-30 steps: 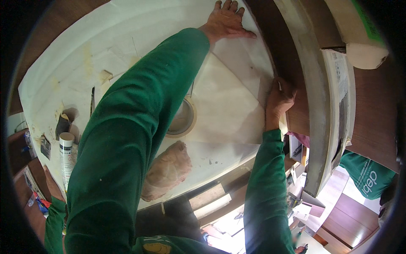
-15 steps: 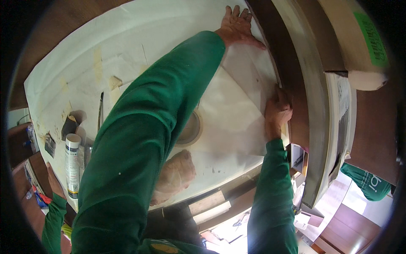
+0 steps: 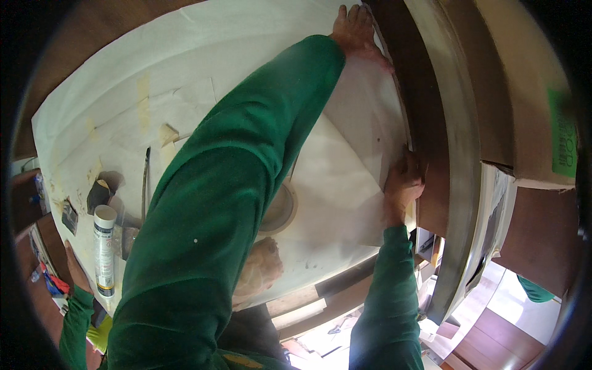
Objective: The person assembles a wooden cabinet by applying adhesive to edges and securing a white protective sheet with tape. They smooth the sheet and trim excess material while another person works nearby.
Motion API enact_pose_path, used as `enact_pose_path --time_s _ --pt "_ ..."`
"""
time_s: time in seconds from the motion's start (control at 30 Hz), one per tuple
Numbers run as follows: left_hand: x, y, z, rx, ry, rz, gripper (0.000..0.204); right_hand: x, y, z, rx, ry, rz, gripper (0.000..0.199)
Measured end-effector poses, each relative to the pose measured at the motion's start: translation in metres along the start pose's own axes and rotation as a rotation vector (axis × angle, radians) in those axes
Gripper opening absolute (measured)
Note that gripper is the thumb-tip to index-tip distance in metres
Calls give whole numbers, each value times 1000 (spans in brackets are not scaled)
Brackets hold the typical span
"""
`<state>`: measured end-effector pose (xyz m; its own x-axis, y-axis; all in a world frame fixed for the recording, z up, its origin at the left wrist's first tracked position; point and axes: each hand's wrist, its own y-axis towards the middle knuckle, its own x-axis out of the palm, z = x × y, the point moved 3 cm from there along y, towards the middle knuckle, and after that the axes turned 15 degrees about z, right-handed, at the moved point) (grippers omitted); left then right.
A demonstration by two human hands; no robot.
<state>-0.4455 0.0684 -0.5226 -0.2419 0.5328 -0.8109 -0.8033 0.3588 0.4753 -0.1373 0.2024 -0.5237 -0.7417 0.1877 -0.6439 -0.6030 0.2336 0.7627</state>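
Note:
My left hand (image 3: 356,32) lies flat with its fingers apart on the far right corner of a white sheet (image 3: 259,31), beside a dark brown strip (image 3: 425,111). Nearer to me, my right hand (image 3: 404,191) is closed at the same edge of the sheet. Its fingers are curled, and what they grip is hidden. My left sleeve crosses the sheet and partly covers a pale round ring (image 3: 290,206) and a crumpled, skin-toned wad (image 3: 262,268). A triangular-cornered pale sheet (image 3: 333,160) lies between my arms.
A white cartridge tube (image 3: 105,246), a thin dark-tipped stick (image 3: 146,179) and a dark curved piece (image 3: 100,194) lie on the left. Another person's hand (image 3: 77,268) touches the left edge. A cardboard box (image 3: 524,74) and a long pale rail (image 3: 459,185) stand on the right.
The view has shifted slightly, so the tube and the ring appear lower. My left hand sits a little closer to the brown strip. My right hand stays closed at the edge.

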Motion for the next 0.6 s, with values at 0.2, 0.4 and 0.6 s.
enact_pose_path --time_s 0.2,0.4,0.6 --pt "13 25 -13 -20 -21 -141 150 0 0 -4 -32 6 19 28" --pt "7 20 -11 36 -55 -101 138 2 -3 4 31 -17 -3 24" --pt "3 22 -20 -7 -92 -120 142 5 -3 4 31 -83 -40 21"
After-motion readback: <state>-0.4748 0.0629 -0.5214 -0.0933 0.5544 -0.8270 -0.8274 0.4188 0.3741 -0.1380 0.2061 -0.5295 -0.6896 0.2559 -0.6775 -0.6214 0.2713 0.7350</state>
